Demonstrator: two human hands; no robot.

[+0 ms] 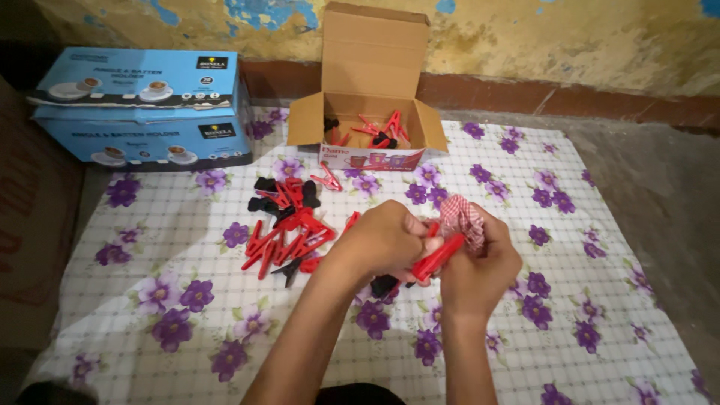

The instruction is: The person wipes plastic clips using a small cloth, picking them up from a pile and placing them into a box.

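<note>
1. Head view, hands: the left hand (386, 241) and the right hand (478, 271) meet over the middle of a flowered cloth (187, 322) spread on the floor. Both are curled closed.
2. The left hand's fingers are clamped on a red clip (437, 258), which slants up toward the right between the two hands. A second bit of red shows just above it by the left fingertips; whether it belongs to the same clip cannot be told.
3. The right hand is closed around a small piece of red-and-white checked fabric (462, 218), bunched at its fingertips and touching the upper end of the red clip.
4. A black piece (385, 285) sits just under the left hand, partly hidden; whether the hand touches it is unclear.
5. To the left of the hands lies a loose pile of clips (289, 229), mostly red with a few black ones, resting on the cloth near the left forearm.
6. One single red clip (328, 178) lies apart between the pile and an open cardboard box (373, 64).
7. The box stands at the far edge of the cloth, flaps open, with more red and black clips inside.
8. Two blue cartons (142, 105) are stacked at the far left, beside the cloth and against a worn yellow wall (562, 37).
</note>
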